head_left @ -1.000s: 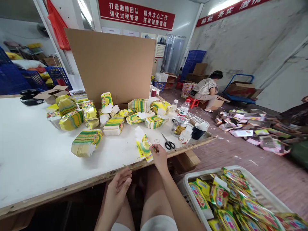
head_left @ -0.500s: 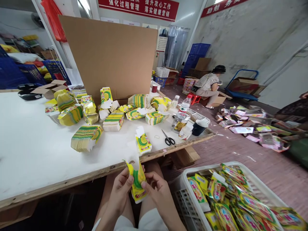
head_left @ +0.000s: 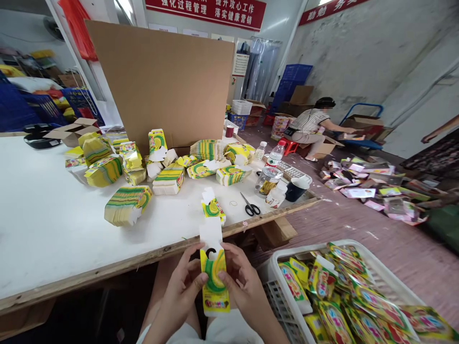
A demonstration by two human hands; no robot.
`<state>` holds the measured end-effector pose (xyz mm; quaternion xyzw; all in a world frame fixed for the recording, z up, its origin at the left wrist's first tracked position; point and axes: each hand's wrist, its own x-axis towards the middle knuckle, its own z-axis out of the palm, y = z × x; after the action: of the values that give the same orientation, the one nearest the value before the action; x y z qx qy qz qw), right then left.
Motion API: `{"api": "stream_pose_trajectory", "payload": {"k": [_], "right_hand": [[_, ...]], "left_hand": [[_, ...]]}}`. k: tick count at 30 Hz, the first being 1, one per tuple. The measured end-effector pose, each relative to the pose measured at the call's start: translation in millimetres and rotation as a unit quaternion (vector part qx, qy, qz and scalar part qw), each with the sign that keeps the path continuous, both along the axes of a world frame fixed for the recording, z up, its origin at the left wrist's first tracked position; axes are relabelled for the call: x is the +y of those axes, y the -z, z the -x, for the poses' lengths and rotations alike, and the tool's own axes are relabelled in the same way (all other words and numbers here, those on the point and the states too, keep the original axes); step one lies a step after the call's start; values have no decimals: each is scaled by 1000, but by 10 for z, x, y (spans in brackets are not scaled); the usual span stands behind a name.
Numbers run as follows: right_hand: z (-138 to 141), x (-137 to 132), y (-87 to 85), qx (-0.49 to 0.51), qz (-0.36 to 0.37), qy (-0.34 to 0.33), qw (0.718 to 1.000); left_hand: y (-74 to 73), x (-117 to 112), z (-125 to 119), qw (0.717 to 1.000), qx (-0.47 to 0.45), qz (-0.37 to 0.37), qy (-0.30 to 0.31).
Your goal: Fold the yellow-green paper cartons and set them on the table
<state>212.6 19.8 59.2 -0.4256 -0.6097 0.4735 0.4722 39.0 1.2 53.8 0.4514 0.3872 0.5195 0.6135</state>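
Both of my hands hold one flat yellow-and-green printed card sleeve upright over my lap, just below the table's front edge. My left hand pinches its left side, thumb on the front. My right hand pinches its right side. The sleeve's white tab with a hang hole sticks up above my fingers. A small stack of the same sleeves lies on the white table just beyond my hands.
Many bundles of sleeves lie across the table before a tall cardboard sheet. Scissors, a jar, bottles and a dark cup sit at the table's right end. A white basket of packed items stands at my right. A person sits on a stool further back.
My right hand took one sleeve from the small stack on the table and brought it down to my lap. My left hand rose to grip it, and the sleeve now stands upright.
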Motion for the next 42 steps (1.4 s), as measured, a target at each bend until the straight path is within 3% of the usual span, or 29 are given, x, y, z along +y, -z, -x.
{"api": "stream_pose_trajectory", "payload": {"k": [3, 6, 10, 14, 16, 19, 21, 24, 29, 35, 42], "right_hand": [[-87, 43, -69, 3, 40, -72, 997], [-122, 64, -75, -34, 15, -61, 997], [-108, 58, -44, 6, 8, -2, 1000], [-137, 73, -72, 3, -26, 26, 999], [-164, 87, -104, -26, -30, 22, 999], [-175, 101, -128, -81, 38, -25, 996], [-157, 106, -123, -119, 65, -41, 990], [-108, 113, -112, -159, 57, -7, 986], [-41, 99, -104, -152, 89, -30, 984], [-71, 80, -72, -229, 67, 15, 971], [-70, 65, -59, -179, 95, -4, 979]], "left_hand": [[-36, -29, 31, 997, -37, 11, 71], [-15, -54, 16, 993, -62, 16, 101], [12, -50, -7, 994, -46, 39, 90], [-10, 13, -7, 999, 22, 4, 48], [-6, 39, -15, 998, 54, -10, 14], [15, 44, -44, 997, 77, -1, 3], [20, 32, -64, 998, 66, 14, 22], [2, 17, -81, 998, 33, 26, 47], [-25, 32, -92, 998, -29, 53, 30], [-31, 22, -107, 998, -2, 55, 26], [-41, 26, -142, 996, -33, 71, 47]]}}
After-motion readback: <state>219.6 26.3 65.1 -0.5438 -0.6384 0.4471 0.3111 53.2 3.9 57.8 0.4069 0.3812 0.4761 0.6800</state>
